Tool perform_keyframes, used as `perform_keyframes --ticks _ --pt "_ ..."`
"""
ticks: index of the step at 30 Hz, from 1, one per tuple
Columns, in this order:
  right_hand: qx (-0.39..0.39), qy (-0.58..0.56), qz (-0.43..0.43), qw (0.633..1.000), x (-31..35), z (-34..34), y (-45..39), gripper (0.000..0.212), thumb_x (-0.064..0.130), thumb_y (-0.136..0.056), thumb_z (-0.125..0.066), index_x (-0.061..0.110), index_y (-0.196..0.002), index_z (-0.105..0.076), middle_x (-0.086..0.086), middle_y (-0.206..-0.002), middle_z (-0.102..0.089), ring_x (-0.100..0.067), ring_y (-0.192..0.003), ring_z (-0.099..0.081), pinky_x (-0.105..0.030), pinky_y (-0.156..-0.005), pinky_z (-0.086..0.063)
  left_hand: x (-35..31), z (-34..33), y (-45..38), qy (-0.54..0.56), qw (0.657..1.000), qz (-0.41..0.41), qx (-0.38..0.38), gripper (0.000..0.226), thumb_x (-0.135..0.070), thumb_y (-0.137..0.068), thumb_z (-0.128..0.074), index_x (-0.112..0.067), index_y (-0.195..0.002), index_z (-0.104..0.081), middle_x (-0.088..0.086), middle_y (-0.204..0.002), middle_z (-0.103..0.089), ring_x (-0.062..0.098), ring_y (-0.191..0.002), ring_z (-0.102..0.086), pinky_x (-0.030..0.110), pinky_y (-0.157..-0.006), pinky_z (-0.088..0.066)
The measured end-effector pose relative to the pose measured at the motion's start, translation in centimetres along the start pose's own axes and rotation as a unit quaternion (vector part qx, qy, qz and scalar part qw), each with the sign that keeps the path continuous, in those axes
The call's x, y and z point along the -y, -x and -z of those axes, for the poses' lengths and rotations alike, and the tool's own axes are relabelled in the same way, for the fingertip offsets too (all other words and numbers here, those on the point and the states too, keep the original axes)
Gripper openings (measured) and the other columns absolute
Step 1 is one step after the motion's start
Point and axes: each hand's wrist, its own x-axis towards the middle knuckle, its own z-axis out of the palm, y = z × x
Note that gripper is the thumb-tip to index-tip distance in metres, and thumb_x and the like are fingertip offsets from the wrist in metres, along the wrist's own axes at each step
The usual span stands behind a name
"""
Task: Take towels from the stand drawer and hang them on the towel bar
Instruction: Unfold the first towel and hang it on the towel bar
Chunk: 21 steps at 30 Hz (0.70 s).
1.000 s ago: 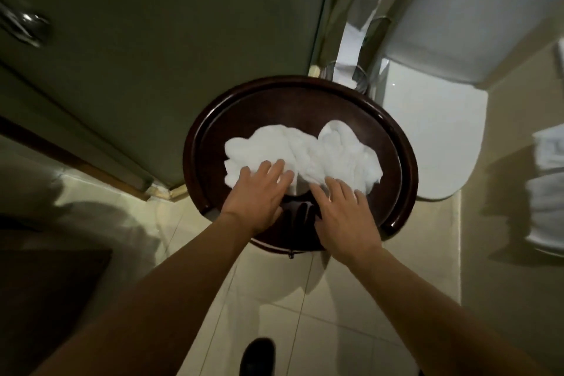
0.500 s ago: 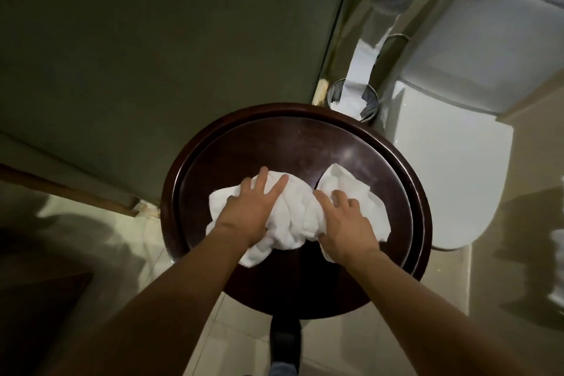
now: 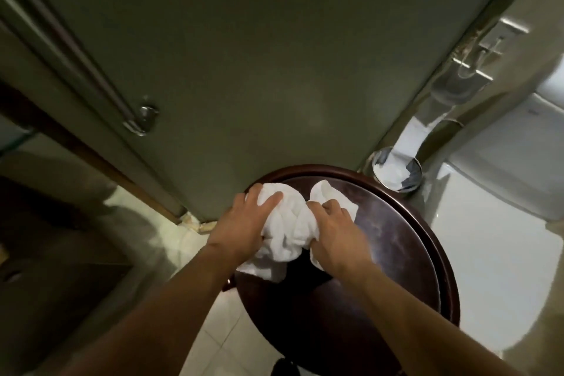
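A crumpled white towel [image 3: 288, 229] is bunched above the round dark wooden stand [image 3: 406, 253]. My left hand [image 3: 244, 223] grips its left side and my right hand [image 3: 337, 235] grips its right side. A loose end of the towel hangs down below my left hand. A long metal bar [image 3: 76, 49] is fixed on the grey-green door [image 3: 259, 55] at the upper left. The stand's drawer is not visible.
A small metal bin [image 3: 396, 172] holding paper stands behind the stand, under a toilet paper holder [image 3: 457, 85]. The white toilet [image 3: 494, 223] is at the right. Pale floor tiles [image 3: 183, 247] lie to the left of the stand.
Both hands went from pressing flat on the spread towel to gathering it into a bunch and gripping it. The view has tilted up, bringing the door's bar into sight.
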Motion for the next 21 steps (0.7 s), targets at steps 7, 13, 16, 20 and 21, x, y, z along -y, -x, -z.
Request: perform_keyframes --ticks 7,13,16,20,21 --pt "-0.016 0.003 0.14 0.99 14.7 5.6 -1.0 0.059 0.019 -0.079 -0.055 0.035 -0.132 -0.038 0.001 -0.129 -0.042 -0.031 -0.116 -0.051 -0.039 -0.073 -0.045 9.6 10.8 9.1 0.0 0.991 0.115 -0.065 0.102 -0.026 -0.069 -0.077 -0.038 -0.152 -0.019 0.01 -0.156 -0.023 0.037 -0.126 -0.041 0.049 -0.092 -0.053" --pt "-0.038 0.006 0.281 0.959 29.0 9.3 0.1 0.068 0.022 -0.083 -0.057 0.037 -0.145 -0.032 0.003 -0.142 -0.039 -0.026 -0.122 -0.048 -0.04 -0.089 -0.05 18.0 18.9 19.8 -0.015 0.967 0.218 -0.134 0.1 -0.031 -0.073 -0.078 -0.038 -0.151 -0.016 0.01 -0.158 -0.023 0.037 -0.132 -0.038 0.052 -0.092 -0.053" --pt "-0.047 0.004 0.335 0.941 36.3 10.8 0.7 0.068 0.022 -0.083 -0.057 0.038 -0.144 -0.034 0.003 -0.142 -0.04 -0.026 -0.121 -0.048 -0.04 -0.086 -0.051 21.8 22.6 24.8 -0.019 0.95 0.26 -0.173 0.088 -0.031 -0.083 -0.071 -0.038 -0.151 -0.016 0.01 -0.159 -0.021 0.035 -0.132 -0.039 0.049 -0.098 -0.05" --pt "-0.064 0.017 0.405 0.912 45.2 12.4 0.8 0.063 0.027 -0.086 -0.06 0.038 -0.142 -0.033 0.001 -0.139 -0.042 -0.025 -0.12 -0.049 -0.041 -0.085 -0.054 26.9 26.7 30.0 -0.012 0.923 0.323 -0.208 0.09 -0.031 -0.082 -0.073 -0.037 -0.153 -0.018 0.01 -0.16 -0.021 0.033 -0.131 -0.04 0.048 -0.098 -0.05" --pt "-0.067 0.022 0.416 0.907 47.3 12.7 0.5 0.064 0.028 -0.087 -0.061 0.038 -0.143 -0.033 0.001 -0.139 -0.042 -0.025 -0.121 -0.049 -0.04 -0.086 -0.053 28.1 27.4 30.8 -0.014 0.918 0.334 -0.214 0.093 -0.032 -0.08 -0.074 -0.038 -0.153 -0.018 0.01 -0.159 -0.022 0.033 -0.13 -0.04 0.048 -0.098 -0.051"
